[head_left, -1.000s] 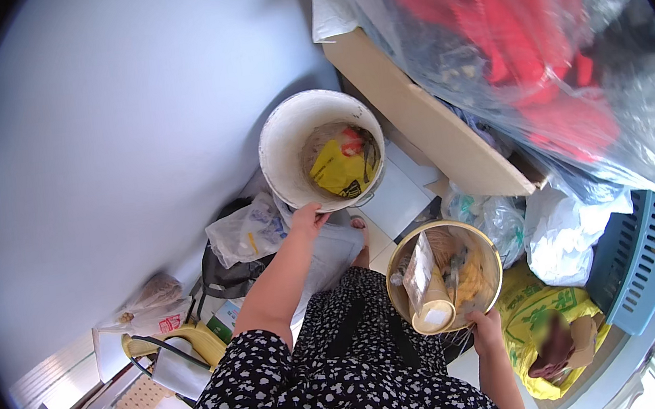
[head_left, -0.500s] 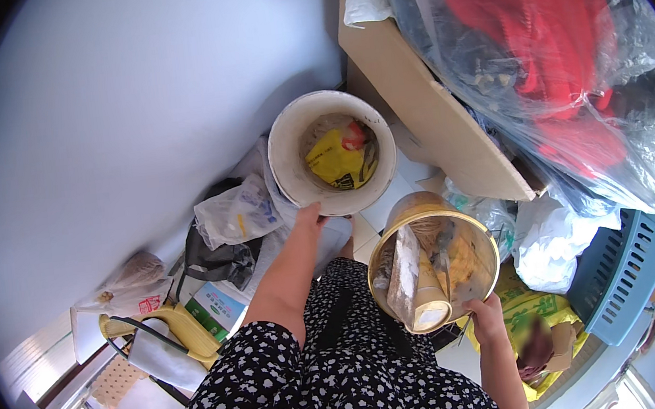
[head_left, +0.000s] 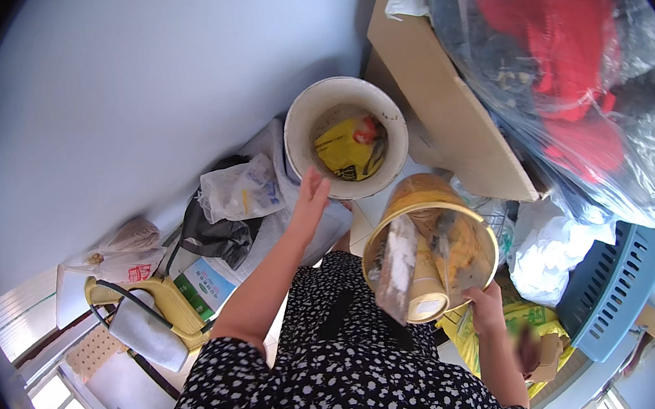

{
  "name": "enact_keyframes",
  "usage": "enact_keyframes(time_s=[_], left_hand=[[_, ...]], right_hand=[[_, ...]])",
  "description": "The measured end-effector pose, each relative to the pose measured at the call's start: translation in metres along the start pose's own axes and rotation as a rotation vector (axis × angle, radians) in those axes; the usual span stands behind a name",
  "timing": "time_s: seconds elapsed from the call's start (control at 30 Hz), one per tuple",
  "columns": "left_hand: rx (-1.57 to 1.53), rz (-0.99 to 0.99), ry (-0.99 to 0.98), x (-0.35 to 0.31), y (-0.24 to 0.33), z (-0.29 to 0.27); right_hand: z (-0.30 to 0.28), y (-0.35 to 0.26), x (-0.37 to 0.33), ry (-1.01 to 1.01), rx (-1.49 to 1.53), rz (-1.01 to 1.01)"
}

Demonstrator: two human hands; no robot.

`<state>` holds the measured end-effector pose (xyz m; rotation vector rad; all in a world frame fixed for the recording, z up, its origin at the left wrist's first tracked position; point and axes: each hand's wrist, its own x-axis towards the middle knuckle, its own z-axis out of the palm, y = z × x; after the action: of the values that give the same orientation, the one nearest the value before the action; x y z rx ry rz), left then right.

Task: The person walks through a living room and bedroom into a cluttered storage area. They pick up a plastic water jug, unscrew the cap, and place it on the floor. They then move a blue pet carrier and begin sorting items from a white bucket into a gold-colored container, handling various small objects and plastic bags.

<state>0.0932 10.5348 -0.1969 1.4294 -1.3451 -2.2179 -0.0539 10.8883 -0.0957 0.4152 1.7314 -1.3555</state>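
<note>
A whitish bucket stands by the wall, with a yellow plastic packet with a red patch at its bottom. My left hand is at the near left of its rim, fingers stretched out and not wrapped round it. My right hand is closed on the rim of a yellowish bucket, which is tilted with its mouth toward me. Inside lie a long flat piece with a white, crusty face and a cream-coloured tube. What else is in there is hard to make out.
A large cardboard piece leans at the right, beside clear plastic bags with red cloth. A blue slotted basket and a white bag are lower right. At left are a clear bag, a black bag and a yellow chair-like frame.
My left hand has loosened from the whitish bucket's rim, and its fingers have stretched out. My right hand still holds the yellowish bucket. The view has shifted slightly.
</note>
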Motion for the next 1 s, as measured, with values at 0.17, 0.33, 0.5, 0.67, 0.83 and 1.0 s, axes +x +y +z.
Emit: enact_keyframes(time_s=[0.17, 0.33, 0.5, 0.67, 0.83, 1.0], left_hand=[[0.339, -0.009, -0.668, -0.093, 0.032, 0.014], [0.582, 0.218, -0.627, -0.124, 0.013, 0.012], [0.534, 0.192, -0.490, -0.135, 0.020, 0.008], [0.753, 0.187, -0.294, -0.133, 0.059, -0.002], [0.545, 0.122, -0.259, -0.125, 0.080, -0.024], [0.415, 0.075, -0.235, -0.125, 0.093, -0.030]], right_hand=[[0.018, 0.004, 0.001, -0.090, -0.014, -0.151], [0.023, 0.001, 0.002, -0.174, -0.117, -0.170], [0.035, -0.011, -0.004, -0.220, -0.132, -0.176], [0.059, -0.027, 0.002, -0.270, -0.172, -0.198], [0.091, -0.066, -0.003, -0.361, -0.220, -0.145], [0.105, -0.075, 0.005, -0.461, -0.207, -0.173]])
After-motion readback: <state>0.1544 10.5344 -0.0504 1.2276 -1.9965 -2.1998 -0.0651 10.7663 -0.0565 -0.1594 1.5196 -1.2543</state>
